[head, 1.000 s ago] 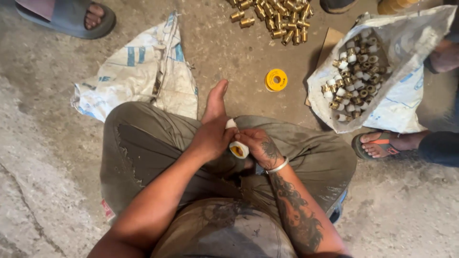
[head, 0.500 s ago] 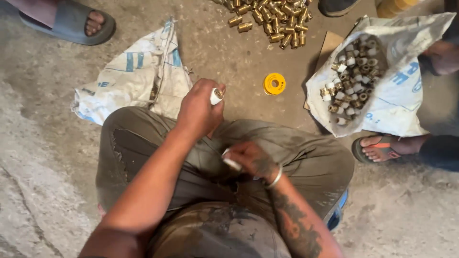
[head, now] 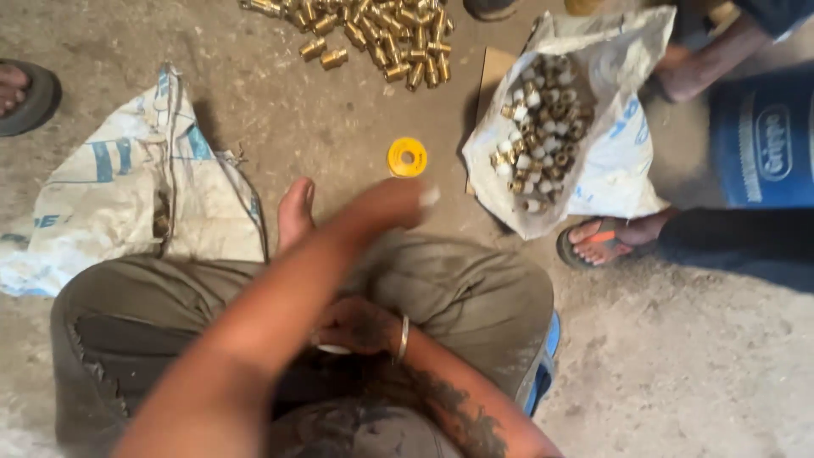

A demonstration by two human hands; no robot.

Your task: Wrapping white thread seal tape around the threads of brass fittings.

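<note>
My left hand (head: 392, 203), blurred by motion, reaches forward over my crossed legs with a small white-wrapped piece (head: 429, 196) pinched at its fingertips. It hangs just below a yellow tape spool (head: 407, 157) on the floor and left of an open white sack (head: 615, 170) holding several brass fittings (head: 543, 127), some with white ends. My right hand (head: 358, 325), with a metal bangle at the wrist, rests in my lap closed on a white roll (head: 334, 349) that is mostly hidden.
A heap of loose brass fittings (head: 373, 34) lies at the top. An empty woven sack (head: 127, 195) is spread at left by my bare foot (head: 295, 212). Another person's sandalled foot (head: 602, 242) and a blue bag (head: 763, 136) are at right; another sandal (head: 21, 93) far left.
My left hand has left my lap, risen and swung forward and right with the white-wrapped piece. The right hand has stayed in the lap.
</note>
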